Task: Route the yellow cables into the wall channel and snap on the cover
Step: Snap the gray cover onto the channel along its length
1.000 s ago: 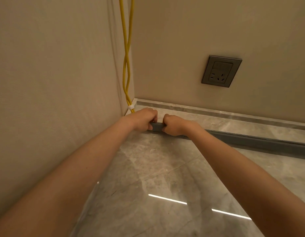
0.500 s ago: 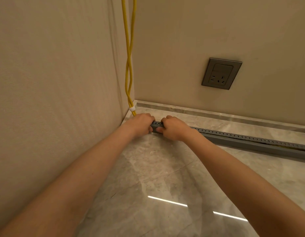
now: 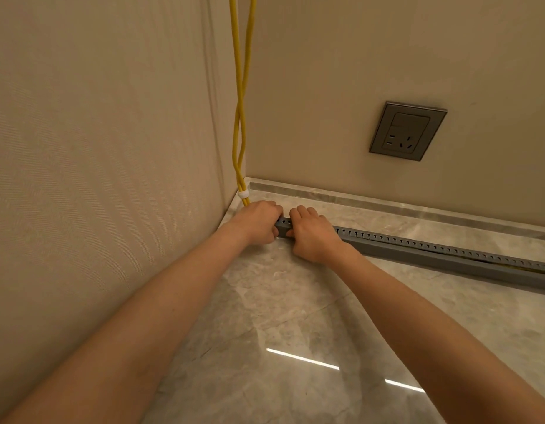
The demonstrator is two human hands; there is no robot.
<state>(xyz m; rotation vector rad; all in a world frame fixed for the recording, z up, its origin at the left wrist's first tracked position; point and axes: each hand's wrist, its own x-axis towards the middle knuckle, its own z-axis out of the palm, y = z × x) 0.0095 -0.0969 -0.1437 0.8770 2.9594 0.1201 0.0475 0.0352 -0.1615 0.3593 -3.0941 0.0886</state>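
Note:
Two yellow cables [image 3: 241, 96] hang down the wall corner, bound by a white tie [image 3: 243, 194] near the floor. A long grey slotted channel [image 3: 424, 249] lies on the marble floor, running from the corner to the right edge. A bit of yellow cable [image 3: 516, 264] shows inside it at far right. My left hand [image 3: 259, 220] and my right hand [image 3: 311, 235] both grip the channel's left end, side by side, fingers curled over its top. Which of its parts each hand holds is hidden.
A grey wall socket [image 3: 407, 131] sits on the back wall above the channel. A marble skirting [image 3: 387, 206] runs along the wall's foot. The glossy floor [image 3: 295, 332] reflects two light strips. The left wall [image 3: 96, 148] is close beside my left arm.
The view has come nearer and the channel's slotted top edge now shows along its length. Both hands stay at the left end, the right hand shifted slightly right.

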